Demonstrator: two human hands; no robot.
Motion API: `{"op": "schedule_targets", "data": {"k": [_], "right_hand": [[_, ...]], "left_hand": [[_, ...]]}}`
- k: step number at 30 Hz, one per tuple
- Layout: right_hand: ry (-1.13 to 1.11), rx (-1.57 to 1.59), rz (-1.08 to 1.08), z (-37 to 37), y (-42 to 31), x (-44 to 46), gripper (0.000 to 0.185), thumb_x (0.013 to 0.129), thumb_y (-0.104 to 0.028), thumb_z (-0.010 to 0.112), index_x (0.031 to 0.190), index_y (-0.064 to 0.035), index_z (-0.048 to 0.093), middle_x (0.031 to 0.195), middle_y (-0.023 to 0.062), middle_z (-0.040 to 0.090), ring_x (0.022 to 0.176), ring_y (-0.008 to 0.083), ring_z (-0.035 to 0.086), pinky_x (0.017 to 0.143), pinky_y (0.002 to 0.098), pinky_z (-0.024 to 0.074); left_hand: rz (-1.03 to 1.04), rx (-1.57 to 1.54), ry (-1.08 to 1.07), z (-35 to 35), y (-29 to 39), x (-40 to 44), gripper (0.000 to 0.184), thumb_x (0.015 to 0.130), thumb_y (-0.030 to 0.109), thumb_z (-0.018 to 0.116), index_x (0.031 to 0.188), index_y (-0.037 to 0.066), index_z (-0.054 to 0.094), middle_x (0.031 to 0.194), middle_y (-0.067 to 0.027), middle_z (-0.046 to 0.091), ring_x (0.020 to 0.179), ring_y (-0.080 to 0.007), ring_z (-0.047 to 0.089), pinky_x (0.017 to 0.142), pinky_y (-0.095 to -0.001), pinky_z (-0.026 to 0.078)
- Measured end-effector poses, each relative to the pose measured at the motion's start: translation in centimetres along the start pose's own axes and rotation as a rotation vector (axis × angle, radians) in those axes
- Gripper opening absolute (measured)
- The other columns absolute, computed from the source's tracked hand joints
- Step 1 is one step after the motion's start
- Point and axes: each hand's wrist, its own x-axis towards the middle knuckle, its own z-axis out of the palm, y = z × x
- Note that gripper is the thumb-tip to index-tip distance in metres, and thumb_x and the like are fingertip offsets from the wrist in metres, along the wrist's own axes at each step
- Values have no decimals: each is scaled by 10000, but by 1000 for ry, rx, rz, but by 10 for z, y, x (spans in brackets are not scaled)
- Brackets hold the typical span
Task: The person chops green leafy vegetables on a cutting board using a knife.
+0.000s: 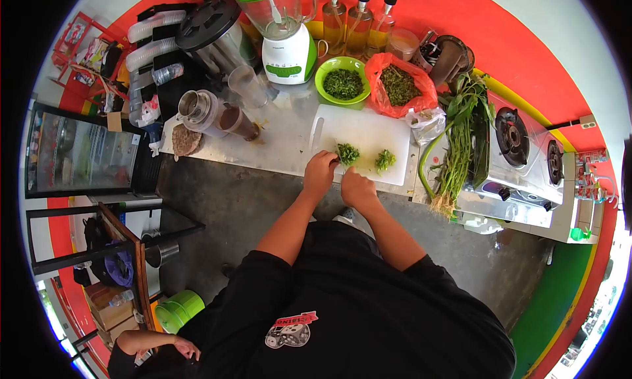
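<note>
A white cutting board [332, 126] lies at the counter's front edge with two small heaps of cut greens on it. My left hand [320, 174] is at the board's near left edge, fingers bent together against the left heap of leafy greens [347, 154]. Just to its right, my right hand [359, 188] is closed in a fist at the near edge. What the fist grips is hidden from above. The smaller heap of cut greens [385, 159] sits apart on the right of the board.
Behind the board are a green bowl of chopped greens [343, 80], a red plastic bag of greens [399, 86] and a blender [287, 53]. Long-stemmed greens [454, 149] lie beside the gas stove [526, 158]. Left are a jar [197, 112] and a tumbler [238, 122]. Another person's hand [187, 348] shows lower left.
</note>
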Motion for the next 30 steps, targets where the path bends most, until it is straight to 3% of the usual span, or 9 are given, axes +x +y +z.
{"op": "schedule_targets", "data": {"k": [7, 14, 19, 26, 30], "right_hand": [[23, 30, 39, 16, -5, 2, 345, 880, -115, 601, 1152, 58, 478, 950, 234, 725, 887, 381, 734, 791, 458, 589], [-18, 16, -11, 3, -2, -8, 359, 879, -110, 600, 1169, 54, 463, 982, 252, 719, 913, 388, 730, 803, 463, 586], [-52, 90, 77, 4, -9, -5, 367, 888, -121, 585, 1180, 64, 463, 1033, 272, 705, 994, 408, 707, 870, 483, 561], [-45, 34, -8, 0, -3, 2, 378, 893, -126, 586, 1192, 60, 448, 1015, 262, 711, 965, 403, 716, 849, 480, 567], [-88, 31, 43, 7, -8, -1, 369, 903, -126, 570, 1198, 57, 446, 1063, 278, 697, 997, 407, 705, 874, 485, 554]], "left_hand": [[-77, 64, -27, 2, 1, 0, 82, 849, 46, 659, 913, 67, 705, 908, -112, 650, 915, -338, 630, 769, -448, 504], [-9, 141, 10, 6, -1, -7, 93, 873, 69, 626, 893, 59, 716, 906, -98, 650, 928, -322, 630, 788, -436, 516], [-9, 107, 51, 6, -1, -11, 92, 879, 63, 621, 882, 49, 712, 917, -92, 649, 937, -322, 626, 808, -440, 513], [-52, 84, 67, -2, 6, -3, 96, 827, 26, 658, 900, 30, 722, 892, -133, 654, 882, -364, 630, 779, -456, 508], [-125, 124, -41, -1, 4, 1, 98, 856, 60, 649, 917, 80, 723, 928, -91, 646, 954, -328, 616, 800, -450, 515]]}}
